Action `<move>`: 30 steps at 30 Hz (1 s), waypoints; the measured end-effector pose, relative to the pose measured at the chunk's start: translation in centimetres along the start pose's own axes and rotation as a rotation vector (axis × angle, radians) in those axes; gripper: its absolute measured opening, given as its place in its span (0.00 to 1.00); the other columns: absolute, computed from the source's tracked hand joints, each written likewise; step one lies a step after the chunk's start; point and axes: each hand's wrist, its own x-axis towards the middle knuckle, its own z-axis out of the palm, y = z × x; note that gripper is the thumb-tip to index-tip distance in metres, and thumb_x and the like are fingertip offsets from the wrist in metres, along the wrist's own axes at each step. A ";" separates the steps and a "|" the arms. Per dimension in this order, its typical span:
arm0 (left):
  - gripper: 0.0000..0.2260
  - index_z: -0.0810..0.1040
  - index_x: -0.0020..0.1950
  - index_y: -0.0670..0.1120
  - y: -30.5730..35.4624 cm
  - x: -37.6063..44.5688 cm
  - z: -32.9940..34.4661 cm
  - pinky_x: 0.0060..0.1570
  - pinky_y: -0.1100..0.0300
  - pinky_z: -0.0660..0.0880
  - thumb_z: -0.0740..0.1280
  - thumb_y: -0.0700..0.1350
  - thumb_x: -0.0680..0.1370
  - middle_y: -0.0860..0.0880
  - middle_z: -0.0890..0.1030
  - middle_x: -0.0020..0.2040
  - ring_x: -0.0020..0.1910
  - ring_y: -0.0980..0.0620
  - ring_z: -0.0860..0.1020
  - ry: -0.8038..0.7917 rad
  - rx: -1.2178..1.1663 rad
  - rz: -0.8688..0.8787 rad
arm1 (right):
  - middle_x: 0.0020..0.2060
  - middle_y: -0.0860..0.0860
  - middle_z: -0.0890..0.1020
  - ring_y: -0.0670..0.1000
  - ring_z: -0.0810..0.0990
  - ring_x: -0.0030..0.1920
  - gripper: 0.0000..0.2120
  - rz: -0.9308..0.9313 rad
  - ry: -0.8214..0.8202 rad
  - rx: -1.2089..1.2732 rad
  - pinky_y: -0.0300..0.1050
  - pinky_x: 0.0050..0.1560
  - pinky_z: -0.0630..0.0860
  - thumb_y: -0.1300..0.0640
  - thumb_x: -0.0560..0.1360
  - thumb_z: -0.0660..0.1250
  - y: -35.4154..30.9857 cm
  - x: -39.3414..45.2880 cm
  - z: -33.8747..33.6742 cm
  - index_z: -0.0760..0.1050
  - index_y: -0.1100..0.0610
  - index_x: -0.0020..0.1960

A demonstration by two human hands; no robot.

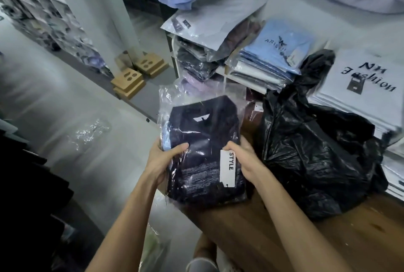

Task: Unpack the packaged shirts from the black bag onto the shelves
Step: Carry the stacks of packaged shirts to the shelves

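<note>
the left hand (162,158) and the right hand (244,158) both grip a dark navy folded shirt in a clear plastic sleeve (205,149) at the centre of the frame, each with the thumb curled over the top and the other fingers hidden beneath. a white rectangular tag printed "style" (227,165) sits just beside the right thumb. a pale blue edge peeks out under the pack by the left hand; whether that is a second shirt i cannot tell.

just to the right of the pack, the crumpled black plastic bag (314,158) slumps on a brown wooden table (328,247), its mouth twisted up toward the upper right, its contents not visible. the table's near corner is covered by the pack.

behind the bag, at the right edge, a stack of white packages printed "nh fashion" (369,88) is cut off by the frame. above centre, a stack of light blue packaged shirts (275,53) has lettering only partly legible, and beside it a white shelf unit (175,57) holds dark packaged shirts (194,62), with a slanted grey plastic-wrapped package (214,22) on top. what lies in the lower compartments is blocked by the held pack.

left of centre, brown cardboard boxes (137,75) sit on a low ledge. the left side is blurred; a crumpled clear wrapper (89,131) lies on the pale floor, and the dark mass at lower left is too dim to make out.
</note>
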 end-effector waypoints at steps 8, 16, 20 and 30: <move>0.28 0.77 0.61 0.42 1.0 -0.8 1.8 0.51 0.59 0.83 0.83 0.35 0.64 0.51 0.88 0.51 0.52 0.55 0.86 -0.175 0.244 0.255 | 0.45 0.49 0.88 0.48 0.86 0.50 0.21 -0.263 -0.070 -0.062 0.46 0.53 0.81 0.72 0.65 0.80 -0.6 -2.2 -4.1 0.82 0.56 0.54; 0.26 0.80 0.59 0.40 -0.5 -0.3 2.4 0.48 0.64 0.82 0.84 0.44 0.64 0.53 0.88 0.49 0.50 0.56 0.86 0.017 0.256 0.186 | 0.45 0.56 0.88 0.52 0.87 0.51 0.13 -0.312 -0.086 -0.079 0.45 0.55 0.82 0.62 0.66 0.81 0.1 -1.6 -3.9 0.86 0.64 0.48; 0.09 0.85 0.49 0.46 1.3 0.8 5.0 0.51 0.53 0.84 0.77 0.35 0.73 0.51 0.88 0.45 0.46 0.54 0.86 0.075 0.208 0.231 | 0.41 0.46 0.88 0.42 0.86 0.46 0.09 -0.298 0.005 -0.095 0.36 0.49 0.80 0.66 0.69 0.80 -1.5 -0.1 -3.5 0.84 0.58 0.47; 0.39 0.62 0.77 0.54 20.6 15.7 20.3 0.65 0.50 0.78 0.78 0.59 0.72 0.54 0.80 0.66 0.60 0.56 0.82 -0.209 0.371 0.533 | 0.59 0.42 0.83 0.43 0.82 0.59 0.34 -0.569 0.386 -0.060 0.44 0.63 0.77 0.39 0.67 0.80 -21.5 10.2 -10.0 0.72 0.50 0.66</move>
